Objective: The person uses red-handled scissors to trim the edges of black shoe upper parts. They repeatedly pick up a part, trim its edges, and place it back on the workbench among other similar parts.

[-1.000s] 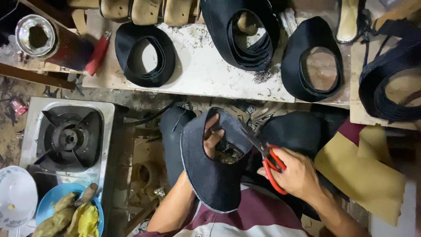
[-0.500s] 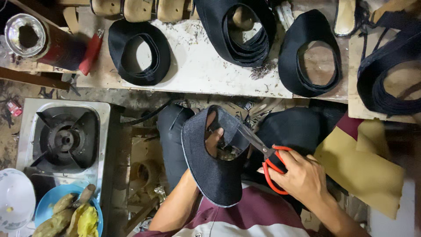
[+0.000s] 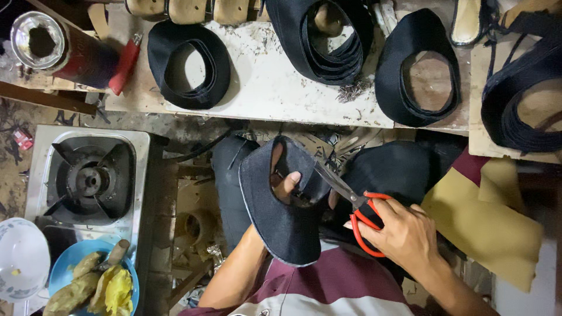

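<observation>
Cluttered workbench [image 3: 275, 88]; scissors [image 3: 351, 202] cutting dark fabric piece [image 3: 281, 222].

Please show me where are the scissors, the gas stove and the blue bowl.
scissors [image 3: 370, 225]: head view, on the red handle loop.
gas stove [image 3: 88, 180]: head view, on the central burner.
blue bowl [image 3: 63, 270]: head view, on the upper left rim.

Scissors [image 3: 351, 202] have advanced along the opening of the dark upper [image 3: 281, 216]; the left hand [image 3: 285, 186] has shifted slightly within it.
</observation>
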`<action>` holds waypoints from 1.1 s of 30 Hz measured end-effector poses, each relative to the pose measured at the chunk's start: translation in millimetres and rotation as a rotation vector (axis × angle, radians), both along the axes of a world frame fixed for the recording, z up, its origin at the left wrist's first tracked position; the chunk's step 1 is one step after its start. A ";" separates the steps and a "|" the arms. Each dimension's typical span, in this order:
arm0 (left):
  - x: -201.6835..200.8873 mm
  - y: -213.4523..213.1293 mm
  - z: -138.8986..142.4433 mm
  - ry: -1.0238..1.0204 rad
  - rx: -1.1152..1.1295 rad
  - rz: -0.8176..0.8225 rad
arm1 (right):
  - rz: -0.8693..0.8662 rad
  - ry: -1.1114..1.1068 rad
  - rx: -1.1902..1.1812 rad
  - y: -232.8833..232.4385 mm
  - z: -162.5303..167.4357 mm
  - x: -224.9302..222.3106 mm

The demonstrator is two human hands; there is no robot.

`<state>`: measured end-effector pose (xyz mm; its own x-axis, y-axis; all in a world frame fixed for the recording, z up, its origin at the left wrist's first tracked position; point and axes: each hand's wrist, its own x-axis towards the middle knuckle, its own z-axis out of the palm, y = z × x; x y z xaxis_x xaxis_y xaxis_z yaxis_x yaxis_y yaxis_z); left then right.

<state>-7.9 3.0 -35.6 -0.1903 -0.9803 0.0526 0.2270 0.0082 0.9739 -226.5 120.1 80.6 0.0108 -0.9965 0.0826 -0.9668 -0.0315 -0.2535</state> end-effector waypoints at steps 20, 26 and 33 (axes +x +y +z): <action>-11.8 21.0 -2.9 0.249 0.074 -0.123 | 0.005 -0.026 -0.072 -12.9 -6.1 3.3; -12.6 22.0 4.4 0.168 0.102 -0.106 | -0.012 -0.032 -0.087 -13.6 -7.6 3.7; -10.6 25.9 -0.5 0.219 0.124 -0.129 | -0.010 -0.042 -0.082 -13.7 -7.9 2.5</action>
<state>-18.5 28.9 -36.1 -0.3109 -0.9504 -0.0126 0.4232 -0.1503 0.8935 -224.0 106.4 72.6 -0.0043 -0.9865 0.1639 -0.9558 -0.0442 -0.2908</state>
